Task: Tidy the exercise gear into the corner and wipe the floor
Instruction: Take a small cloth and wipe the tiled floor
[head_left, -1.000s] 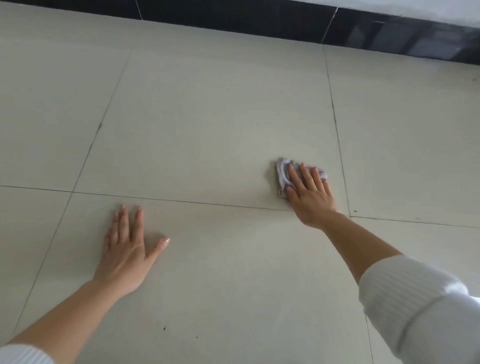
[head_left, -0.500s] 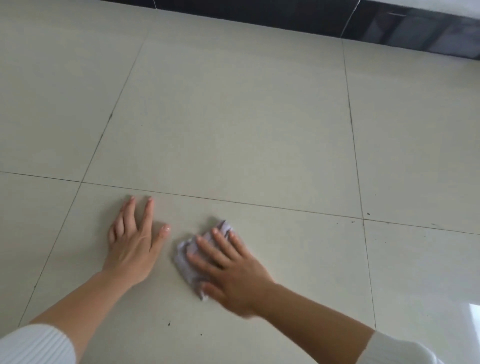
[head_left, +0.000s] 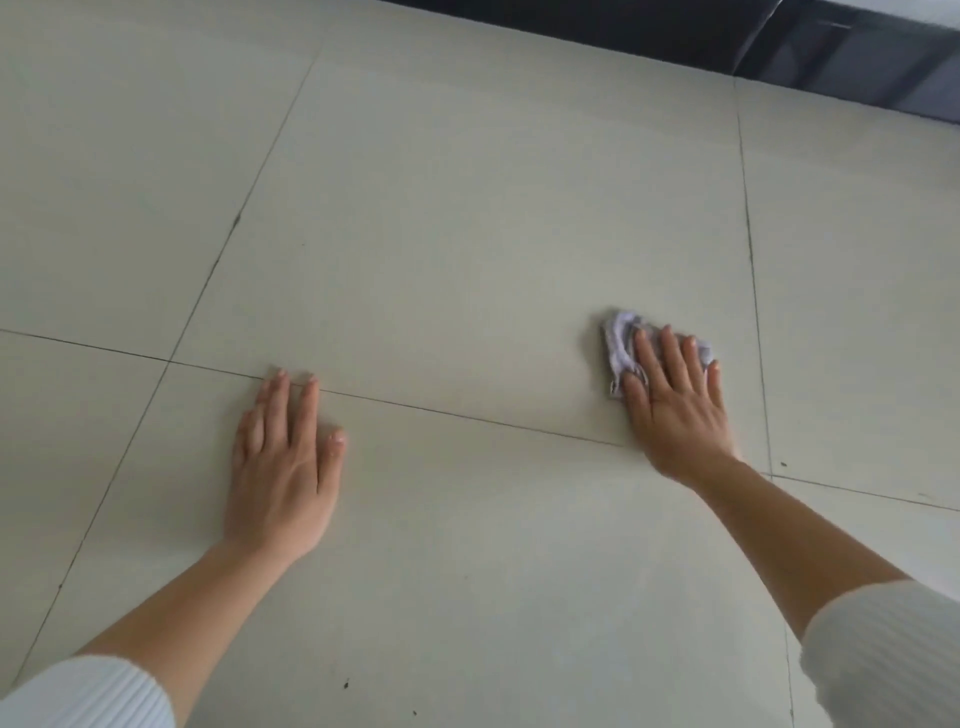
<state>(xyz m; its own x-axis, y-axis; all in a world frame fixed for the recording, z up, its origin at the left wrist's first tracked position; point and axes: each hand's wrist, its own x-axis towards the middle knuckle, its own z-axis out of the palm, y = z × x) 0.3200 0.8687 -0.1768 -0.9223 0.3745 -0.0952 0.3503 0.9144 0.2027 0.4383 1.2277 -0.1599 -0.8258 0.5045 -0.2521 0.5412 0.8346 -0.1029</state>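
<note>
A small crumpled pale lilac cloth (head_left: 619, 343) lies on the pale tiled floor (head_left: 467, 218) at the right. My right hand (head_left: 675, 400) presses flat on it with straight fingers, covering most of the cloth. My left hand (head_left: 285, 467) rests flat on the floor at the left, fingers straight, its fingertips on a tile joint, holding nothing. No exercise gear is in view.
A dark skirting strip (head_left: 727, 36) runs along the wall at the top right. Thin dark grout lines (head_left: 467, 415) cross the floor. A few small dark specks (head_left: 345, 685) lie on the near tile.
My right hand has swept the cloth from beside my left hand back out to the right. My left hand stays planted on the floor.
</note>
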